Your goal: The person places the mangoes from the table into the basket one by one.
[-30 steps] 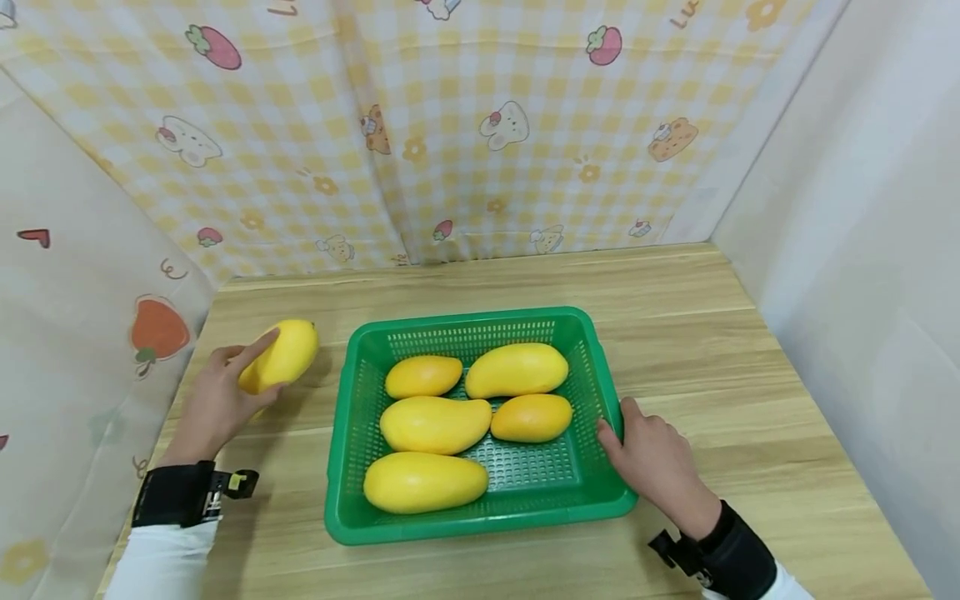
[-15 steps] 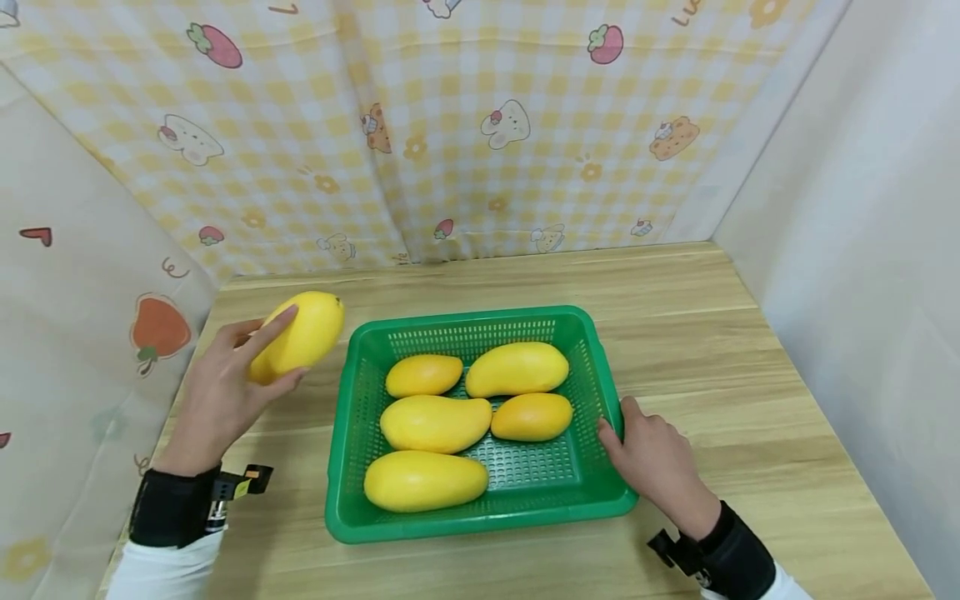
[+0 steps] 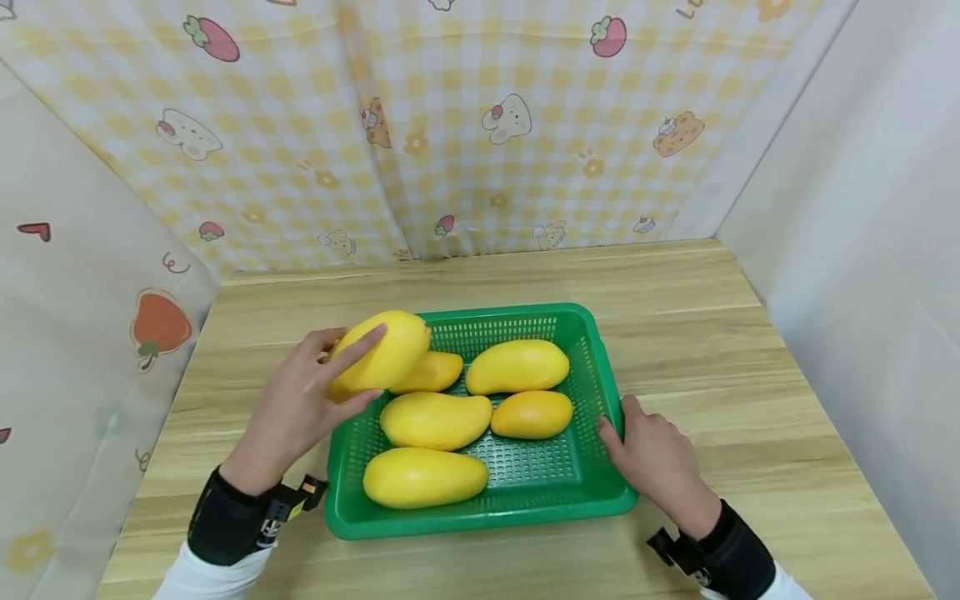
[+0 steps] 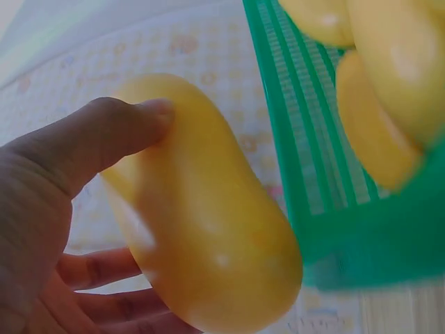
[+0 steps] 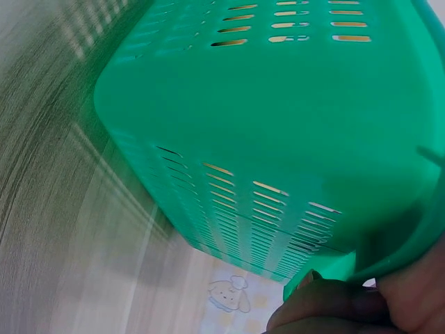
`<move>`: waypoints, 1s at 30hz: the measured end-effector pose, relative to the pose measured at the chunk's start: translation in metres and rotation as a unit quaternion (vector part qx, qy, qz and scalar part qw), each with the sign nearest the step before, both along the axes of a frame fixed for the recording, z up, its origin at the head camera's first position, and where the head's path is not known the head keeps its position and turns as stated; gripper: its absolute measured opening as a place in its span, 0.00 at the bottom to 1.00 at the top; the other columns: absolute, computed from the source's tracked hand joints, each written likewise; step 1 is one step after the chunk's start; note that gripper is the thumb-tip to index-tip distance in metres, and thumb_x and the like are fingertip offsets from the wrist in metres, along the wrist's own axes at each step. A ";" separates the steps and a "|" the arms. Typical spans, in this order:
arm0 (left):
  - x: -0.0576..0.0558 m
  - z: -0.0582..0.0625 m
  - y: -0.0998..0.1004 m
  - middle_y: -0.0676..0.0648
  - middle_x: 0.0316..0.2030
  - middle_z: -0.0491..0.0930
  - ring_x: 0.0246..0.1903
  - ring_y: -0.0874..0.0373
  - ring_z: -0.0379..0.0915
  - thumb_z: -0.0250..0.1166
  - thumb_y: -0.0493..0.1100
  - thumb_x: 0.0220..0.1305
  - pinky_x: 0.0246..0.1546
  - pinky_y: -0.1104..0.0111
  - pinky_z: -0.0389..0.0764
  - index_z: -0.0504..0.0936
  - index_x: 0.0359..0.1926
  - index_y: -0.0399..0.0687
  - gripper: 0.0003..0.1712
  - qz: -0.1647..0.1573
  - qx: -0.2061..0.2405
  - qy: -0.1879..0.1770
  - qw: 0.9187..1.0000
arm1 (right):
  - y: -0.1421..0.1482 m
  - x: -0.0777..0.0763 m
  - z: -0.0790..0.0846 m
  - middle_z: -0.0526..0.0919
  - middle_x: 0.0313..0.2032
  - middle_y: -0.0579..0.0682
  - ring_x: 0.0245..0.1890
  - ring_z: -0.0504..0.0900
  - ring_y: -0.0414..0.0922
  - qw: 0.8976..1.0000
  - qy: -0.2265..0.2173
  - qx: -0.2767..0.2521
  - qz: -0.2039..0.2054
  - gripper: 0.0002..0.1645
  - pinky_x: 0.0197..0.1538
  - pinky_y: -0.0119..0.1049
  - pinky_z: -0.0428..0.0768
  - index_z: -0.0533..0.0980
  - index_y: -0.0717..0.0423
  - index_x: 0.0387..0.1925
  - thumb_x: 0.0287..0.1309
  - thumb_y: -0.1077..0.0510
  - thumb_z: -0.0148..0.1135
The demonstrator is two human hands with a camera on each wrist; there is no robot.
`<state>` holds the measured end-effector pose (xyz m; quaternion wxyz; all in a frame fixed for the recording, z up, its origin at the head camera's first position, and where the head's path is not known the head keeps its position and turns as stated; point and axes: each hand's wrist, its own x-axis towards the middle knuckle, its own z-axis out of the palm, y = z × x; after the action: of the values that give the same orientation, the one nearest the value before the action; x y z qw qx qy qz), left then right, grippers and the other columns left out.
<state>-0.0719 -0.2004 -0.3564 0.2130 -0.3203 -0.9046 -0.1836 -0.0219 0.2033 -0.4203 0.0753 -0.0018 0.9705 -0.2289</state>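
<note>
In the head view my left hand [image 3: 296, 408] holds a yellow mango [image 3: 393, 346] above the back left corner of a green plastic basket [image 3: 480, 523]. The left wrist view shows the thumb across that mango [image 4: 215, 216] and other fingers beneath it. Several mangoes lie in the basket. A smaller orange-yellow mango [image 3: 442, 372] is partly hidden under the held one. Long mangoes lie at the back right [image 3: 517, 367] and front left [image 3: 425, 479]. My right hand [image 3: 660, 458] grips the basket's right rim, thumb inside; its fingers curl at the rim in the right wrist view.
The basket stands on a wood-grain table [image 3: 750, 417]. A checked cloth [image 3: 450, 125] with cartoon prints hangs along the back edge. White sheets close off the left and right sides. Inside the basket, bare mesh [image 3: 532, 467] shows at the front right.
My left hand has lifted the mango from the left part of the table and carried it right, over the basket's back left corner. My right hand has stayed on the rim.
</note>
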 end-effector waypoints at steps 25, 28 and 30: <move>0.025 -0.006 0.114 0.41 0.48 0.72 0.38 0.50 0.73 0.72 0.59 0.52 0.24 0.66 0.76 0.62 0.69 0.71 0.45 -0.124 -0.118 -0.123 0.978 | 0.000 0.001 -0.001 0.66 0.14 0.49 0.10 0.67 0.43 1.000 0.009 -0.003 0.003 0.17 0.12 0.36 0.66 0.67 0.62 0.35 0.66 0.50 0.54; 0.027 -0.011 0.121 0.42 0.46 0.72 0.34 0.55 0.70 0.72 0.60 0.53 0.22 0.70 0.72 0.62 0.69 0.73 0.44 -0.132 -0.129 -0.145 0.972 | 0.000 0.001 -0.001 0.66 0.14 0.49 0.10 0.67 0.42 1.000 0.009 -0.004 0.004 0.17 0.12 0.36 0.66 0.67 0.62 0.35 0.66 0.50 0.54; 0.027 -0.013 0.125 0.43 0.45 0.72 0.33 0.56 0.69 0.71 0.60 0.53 0.21 0.71 0.71 0.62 0.69 0.74 0.44 -0.137 -0.137 -0.160 0.968 | 0.000 0.001 -0.001 0.66 0.14 0.49 0.11 0.67 0.42 1.000 0.010 -0.003 0.004 0.17 0.12 0.36 0.66 0.67 0.62 0.35 0.66 0.50 0.54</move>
<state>-0.0446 -0.0757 -0.3696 -0.0073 -0.4339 -0.8909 -0.1341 -0.0209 0.2033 -0.4213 0.0663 -0.0081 0.9706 -0.2313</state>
